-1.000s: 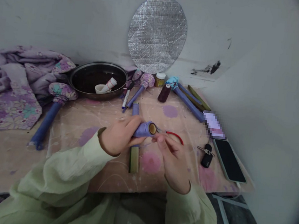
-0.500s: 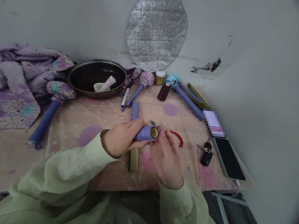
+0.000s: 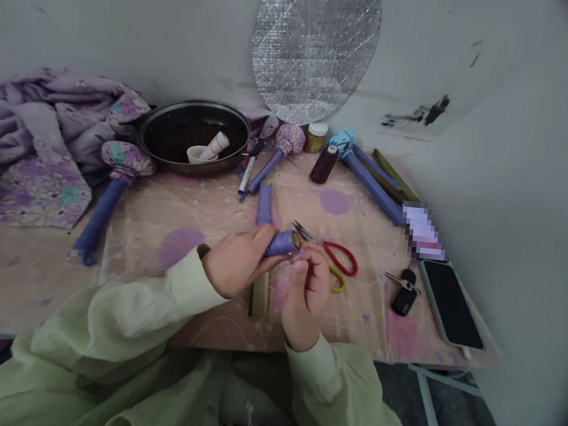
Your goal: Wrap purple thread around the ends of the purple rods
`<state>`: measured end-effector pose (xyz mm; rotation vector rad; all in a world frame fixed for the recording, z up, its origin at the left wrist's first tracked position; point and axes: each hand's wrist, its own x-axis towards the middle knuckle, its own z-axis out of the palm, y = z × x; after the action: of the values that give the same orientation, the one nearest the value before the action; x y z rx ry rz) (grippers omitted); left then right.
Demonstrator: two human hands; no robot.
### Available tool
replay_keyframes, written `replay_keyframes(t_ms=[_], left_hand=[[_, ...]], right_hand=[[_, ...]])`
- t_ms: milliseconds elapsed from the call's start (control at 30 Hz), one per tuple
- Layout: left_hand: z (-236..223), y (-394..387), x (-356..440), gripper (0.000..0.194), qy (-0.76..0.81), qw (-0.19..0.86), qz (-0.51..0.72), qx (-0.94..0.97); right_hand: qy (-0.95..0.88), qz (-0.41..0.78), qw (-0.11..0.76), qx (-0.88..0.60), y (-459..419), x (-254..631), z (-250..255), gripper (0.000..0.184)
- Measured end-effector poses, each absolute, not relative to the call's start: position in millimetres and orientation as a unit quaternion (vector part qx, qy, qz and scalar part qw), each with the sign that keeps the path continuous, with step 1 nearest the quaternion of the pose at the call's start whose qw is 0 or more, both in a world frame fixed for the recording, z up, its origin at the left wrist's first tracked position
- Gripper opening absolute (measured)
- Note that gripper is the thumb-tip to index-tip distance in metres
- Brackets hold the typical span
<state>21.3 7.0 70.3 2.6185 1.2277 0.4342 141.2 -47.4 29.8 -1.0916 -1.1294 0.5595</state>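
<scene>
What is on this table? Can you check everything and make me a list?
Surface: pink spotted sheet covering the table.
Job's things: purple-wrapped tube; red-handled scissors lying beside it.
Clutter: black frying pan, dark thread spool, phone, keys, floral cloth.
Hands: left hand grips the tube; right hand has its fingertips at the tube's end.
Cables: nothing seen.
Surroundings: pale wall with a foil disc against it.

Beyond my work sit a black pan (image 3: 197,103) holding a white cup (image 3: 196,156), a dark thread spool (image 3: 324,164), keys (image 3: 403,301) and a phone (image 3: 451,304), below a foil disc (image 3: 314,48).
</scene>
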Motion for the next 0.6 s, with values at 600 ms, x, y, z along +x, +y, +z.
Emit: replay_keyframes(t_ms=[600], left_hand=[[41.4,-1.6,25.5,0.041,0.451,0.199,0.136,0.859]], right_hand=[[-0.495,0.271,0.644,-0.517,-39.0,148.4,-1.8,0.009]])
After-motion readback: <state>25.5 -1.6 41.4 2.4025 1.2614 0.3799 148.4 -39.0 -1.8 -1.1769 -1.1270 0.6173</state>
